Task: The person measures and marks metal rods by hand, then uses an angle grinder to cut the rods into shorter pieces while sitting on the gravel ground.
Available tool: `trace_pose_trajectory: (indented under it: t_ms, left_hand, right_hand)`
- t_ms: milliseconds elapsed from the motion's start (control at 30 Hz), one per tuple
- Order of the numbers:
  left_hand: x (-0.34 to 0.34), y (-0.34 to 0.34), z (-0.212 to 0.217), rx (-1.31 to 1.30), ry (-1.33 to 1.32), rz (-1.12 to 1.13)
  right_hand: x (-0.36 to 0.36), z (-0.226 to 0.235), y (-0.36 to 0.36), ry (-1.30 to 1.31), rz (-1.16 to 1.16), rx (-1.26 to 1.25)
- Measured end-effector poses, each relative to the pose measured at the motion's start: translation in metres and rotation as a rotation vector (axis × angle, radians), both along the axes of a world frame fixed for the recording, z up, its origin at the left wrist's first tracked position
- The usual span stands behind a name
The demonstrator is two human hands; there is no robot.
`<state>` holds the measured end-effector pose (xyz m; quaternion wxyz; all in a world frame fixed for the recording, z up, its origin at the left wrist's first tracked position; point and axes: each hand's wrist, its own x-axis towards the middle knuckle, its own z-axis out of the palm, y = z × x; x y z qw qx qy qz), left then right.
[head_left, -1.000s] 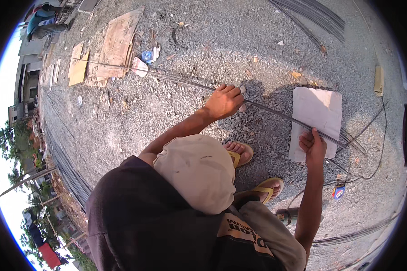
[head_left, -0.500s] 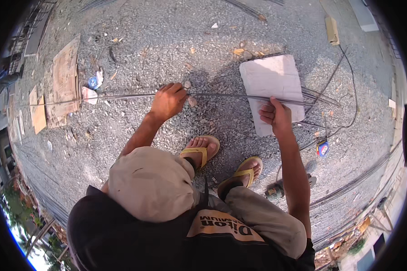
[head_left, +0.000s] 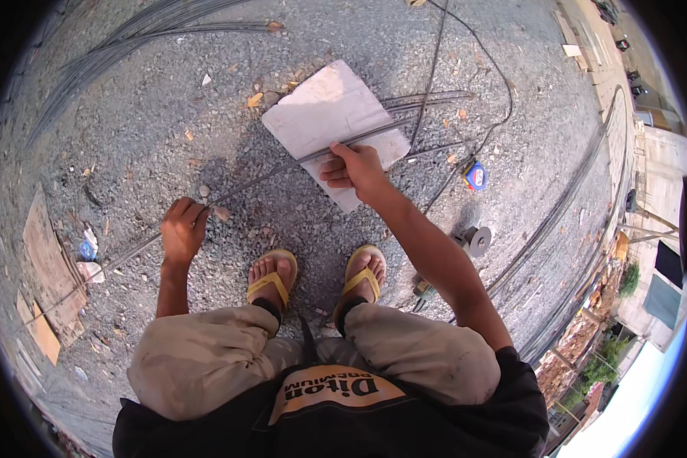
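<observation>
A small bundle of long thin steel rods (head_left: 266, 178) runs slantwise across the view, from the lower left up to the right. My left hand (head_left: 182, 233) is closed around it over the gravel, knuckles upward. Farther along, my right hand (head_left: 359, 171) grips the same rods with the thumb on top and the fingers curled. Beneath that stretch lies a pale flat slab (head_left: 332, 95) on the ground. Whether the rods touch the slab is hard to see. More short rod ends (head_left: 435, 99) stick out past its right side.
A blue tape measure (head_left: 475, 175) and an angle grinder (head_left: 466, 252) lie right of my right forearm. A black cord (head_left: 505, 84) loops across the gravel. Long rods (head_left: 168, 32) are heaped at far left, others (head_left: 557, 202) at right. Brown boards (head_left: 49, 263) lie at left.
My view has swung to the right, so the scene appears turned and shifted left. Both hands keep hold of the rods, and more of the right side shows.
</observation>
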<state>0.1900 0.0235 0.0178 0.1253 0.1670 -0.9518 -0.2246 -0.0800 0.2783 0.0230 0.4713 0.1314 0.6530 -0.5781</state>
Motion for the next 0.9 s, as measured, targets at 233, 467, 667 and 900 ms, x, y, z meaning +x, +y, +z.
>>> trace_pose_trajectory:
  t_ms: [233, 467, 667, 900]
  left_hand:
    - [-0.003, 0.003, -0.004, -0.024, 0.018, -0.011]
    - [-0.011, 0.008, -0.007, 0.017, 0.008, 0.022]
    - [-0.001, 0.004, -0.019, 0.057, 0.045, 0.031]
    - [0.049, -0.013, -0.032, -0.089, -0.035, 0.019]
  right_hand:
    - [0.0, 0.003, 0.0, 0.072, -0.029, 0.01]
    - [-0.011, 0.002, 0.001, 0.064, -0.043, 0.031]
    - [-0.017, -0.009, 0.002, 0.092, -0.029, 0.041]
    - [0.005, -0.009, -0.004, 0.108, -0.031, 0.096]
